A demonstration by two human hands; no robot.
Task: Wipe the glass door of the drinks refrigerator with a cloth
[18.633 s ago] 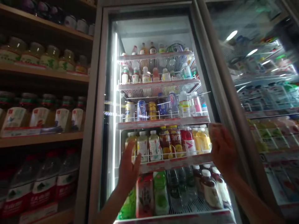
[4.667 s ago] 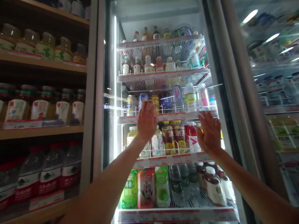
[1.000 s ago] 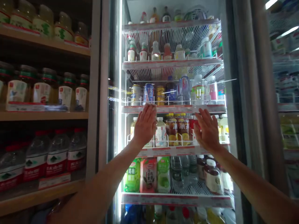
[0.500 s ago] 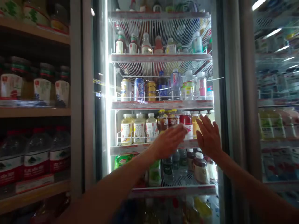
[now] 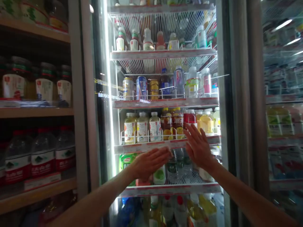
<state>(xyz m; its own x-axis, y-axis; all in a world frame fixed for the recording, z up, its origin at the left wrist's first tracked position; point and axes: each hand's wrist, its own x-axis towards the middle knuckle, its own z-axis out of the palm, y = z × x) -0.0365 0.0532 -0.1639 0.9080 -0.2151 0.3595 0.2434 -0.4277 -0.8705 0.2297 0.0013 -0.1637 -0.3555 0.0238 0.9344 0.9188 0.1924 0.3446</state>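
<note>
My left hand (image 5: 151, 162) is stretched out flat, fingers extended and together, in front of the lower shelves of a lit drinks fridge. It holds nothing. Behind it are a green package (image 5: 125, 160) and a container with a green label (image 5: 159, 176). My right hand (image 5: 199, 148) is raised with its fingers apart, also holding nothing. It partly covers the red-drink bottles (image 5: 190, 116) and is near the brown iced-tea bottles (image 5: 178, 121). Whether either hand touches anything, I cannot tell.
Pale tea bottles (image 5: 143, 127) stand on the middle shelf, with cans (image 5: 141, 88) on the shelf above. At left, an open rack holds red-labelled water bottles (image 5: 41, 157). Another fridge section (image 5: 284, 126) is at right. Grey door frames (image 5: 239, 94) flank the lit fridge.
My left hand has moved down and to the left. My right hand has moved left and slightly down, nearer the iced-tea bottles. The view has shifted slightly.
</note>
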